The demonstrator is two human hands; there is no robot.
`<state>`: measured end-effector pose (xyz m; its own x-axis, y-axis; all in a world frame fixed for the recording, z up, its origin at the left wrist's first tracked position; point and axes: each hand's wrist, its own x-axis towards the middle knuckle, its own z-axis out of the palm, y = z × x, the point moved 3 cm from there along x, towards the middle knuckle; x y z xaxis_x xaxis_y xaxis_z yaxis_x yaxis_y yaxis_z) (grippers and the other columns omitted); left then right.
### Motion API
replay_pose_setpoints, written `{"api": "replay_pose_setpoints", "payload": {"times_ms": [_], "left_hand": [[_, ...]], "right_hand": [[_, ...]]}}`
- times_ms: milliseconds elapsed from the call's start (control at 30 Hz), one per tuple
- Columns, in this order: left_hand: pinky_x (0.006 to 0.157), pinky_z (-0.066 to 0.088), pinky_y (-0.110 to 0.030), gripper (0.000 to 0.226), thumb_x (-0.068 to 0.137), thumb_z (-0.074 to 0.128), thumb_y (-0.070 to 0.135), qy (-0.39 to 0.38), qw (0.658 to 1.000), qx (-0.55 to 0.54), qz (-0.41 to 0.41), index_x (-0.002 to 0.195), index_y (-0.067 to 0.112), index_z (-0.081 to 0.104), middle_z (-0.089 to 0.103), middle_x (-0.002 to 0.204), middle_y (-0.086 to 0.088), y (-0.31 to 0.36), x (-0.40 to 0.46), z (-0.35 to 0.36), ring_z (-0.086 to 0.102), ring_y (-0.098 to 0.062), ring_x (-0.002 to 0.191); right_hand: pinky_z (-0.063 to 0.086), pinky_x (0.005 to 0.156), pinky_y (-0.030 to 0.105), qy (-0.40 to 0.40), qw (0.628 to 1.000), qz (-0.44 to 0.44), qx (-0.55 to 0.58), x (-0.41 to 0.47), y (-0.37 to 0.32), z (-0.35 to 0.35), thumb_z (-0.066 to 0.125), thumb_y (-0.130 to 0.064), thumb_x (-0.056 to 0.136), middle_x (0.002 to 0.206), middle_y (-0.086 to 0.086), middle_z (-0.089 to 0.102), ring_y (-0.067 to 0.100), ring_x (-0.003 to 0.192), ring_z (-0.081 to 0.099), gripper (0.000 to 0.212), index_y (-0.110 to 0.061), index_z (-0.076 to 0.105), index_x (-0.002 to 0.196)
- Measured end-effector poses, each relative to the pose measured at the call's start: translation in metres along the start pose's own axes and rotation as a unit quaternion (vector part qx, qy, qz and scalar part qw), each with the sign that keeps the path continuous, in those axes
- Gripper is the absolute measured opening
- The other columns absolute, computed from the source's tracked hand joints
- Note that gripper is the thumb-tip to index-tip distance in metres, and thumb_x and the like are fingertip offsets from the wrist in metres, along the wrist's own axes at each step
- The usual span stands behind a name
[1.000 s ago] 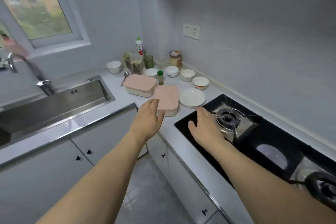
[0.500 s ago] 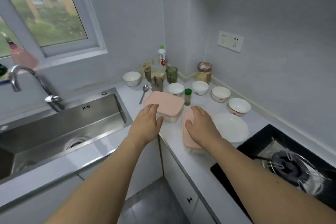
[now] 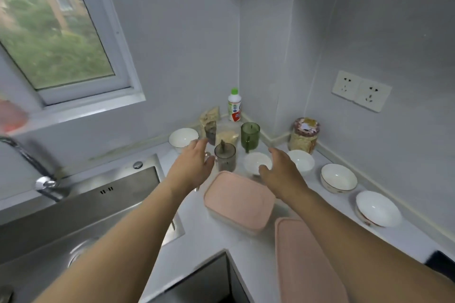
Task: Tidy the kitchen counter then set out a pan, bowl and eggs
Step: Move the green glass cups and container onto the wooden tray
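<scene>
Labels: white bottle (image 3: 234, 105) with green cap in the corner has a red/green label, text unreadable. Lidded jar (image 3: 304, 135) also unreadable.

Left hand (image 3: 190, 166) fingers loosely spread, holding nothing, just beside the smoky glass cup (image 3: 225, 160).

Right hand (image 3: 283, 171) also spread and empty, over the small white bowl (image 3: 257, 163).

Pink-lidded container (image 3: 239, 202) on the countertop (image 3: 214, 236) between the forearms, long axis diagonal, near-right to far-left. Second pink container (image 3: 305, 261) nearer, long axis toward the camera.

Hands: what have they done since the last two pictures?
Both hands left the pink-lidded boxes and reached toward the back corner. The left hand now hovers open by the grey glass, the right hand over a small white bowl. Neither holds anything. Boxes, bowls and jars stayed put.
</scene>
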<state>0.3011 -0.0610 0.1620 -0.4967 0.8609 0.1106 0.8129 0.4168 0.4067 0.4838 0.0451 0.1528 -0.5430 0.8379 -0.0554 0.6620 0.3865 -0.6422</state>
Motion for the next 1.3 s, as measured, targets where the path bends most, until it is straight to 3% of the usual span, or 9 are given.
{"api": "replay_pose_setpoints", "payload": {"times_ms": [167,333,467,633,867,1033,1300], "left_hand": [[0.102,0.034,-0.033,0.052,0.095,0.05,0.033,-0.079,0.997,-0.005,-0.025,0.141,0.012,0.037,0.041,0.143,-0.009,-0.037,0.089,0.029,0.042,-0.026,0.128],[0.097,0.038,-0.03,0.068,0.089,0.059,0.041,-0.191,0.98,0.04,0.032,0.146,0.019,0.03,0.036,0.147,-0.002,-0.054,0.162,0.065,0.044,-0.023,0.128],[0.1,0.044,-0.041,0.081,0.082,0.064,0.046,-0.254,0.956,0.095,0.114,0.149,0.024,0.024,0.027,0.152,0.001,-0.063,0.196,0.097,0.045,-0.027,0.126],[0.095,0.045,-0.041,0.082,0.081,0.065,0.04,-0.257,0.937,0.15,0.182,0.149,0.024,0.02,0.023,0.154,0.002,-0.073,0.221,0.125,0.037,-0.027,0.132],[0.09,0.049,-0.038,0.098,0.074,0.07,0.053,-0.266,0.931,0.141,0.208,0.151,0.026,0.015,0.028,0.151,0.007,-0.093,0.244,0.145,0.049,-0.024,0.124],[0.097,0.046,-0.035,0.1,0.075,0.07,0.049,-0.293,0.919,0.121,0.235,0.152,0.028,0.012,0.023,0.154,0.013,-0.093,0.249,0.149,0.045,-0.02,0.129],[0.086,0.05,-0.034,0.092,0.072,0.073,0.048,-0.306,0.926,0.111,0.189,0.147,0.027,0.025,0.045,0.141,0.004,-0.094,0.251,0.143,0.058,-0.024,0.111]], "right_hand": [[0.03,0.111,0.04,-0.021,0.999,0.042,-0.014,0.091,-0.008,0.023,0.049,-0.028,0.094,0.155,0.006,0.025,0.027,0.138,0.029,0.064,-0.016,0.021,0.15],[0.035,0.104,0.038,-0.024,0.996,0.078,-0.04,0.192,-0.011,0.041,0.051,-0.027,0.09,0.148,0.012,0.033,0.031,0.131,0.038,0.062,-0.011,0.027,0.145],[0.037,0.104,0.04,-0.029,0.992,0.097,-0.069,0.263,-0.004,0.06,0.054,-0.025,0.087,0.145,0.016,0.034,0.036,0.13,0.038,0.065,-0.009,0.028,0.144],[0.036,0.105,0.042,-0.045,0.987,0.109,-0.113,0.321,0.012,0.093,0.06,-0.028,0.084,0.146,0.014,0.028,0.038,0.13,0.035,0.079,-0.013,0.017,0.149],[0.032,0.109,0.045,-0.064,0.979,0.145,-0.129,0.361,0.035,0.119,0.068,-0.031,0.081,0.153,0.011,0.019,0.036,0.136,0.026,0.097,-0.014,0.003,0.151],[0.034,0.106,0.045,-0.05,0.981,0.137,-0.131,0.363,0.043,0.129,0.069,-0.032,0.079,0.149,0.01,0.025,0.035,0.133,0.028,0.097,-0.015,0.005,0.15],[0.032,0.106,0.039,0.013,0.988,0.123,-0.092,0.34,0.03,0.107,0.069,-0.037,0.079,0.147,0.012,0.026,0.036,0.132,0.03,0.096,-0.012,0.011,0.15]]}}
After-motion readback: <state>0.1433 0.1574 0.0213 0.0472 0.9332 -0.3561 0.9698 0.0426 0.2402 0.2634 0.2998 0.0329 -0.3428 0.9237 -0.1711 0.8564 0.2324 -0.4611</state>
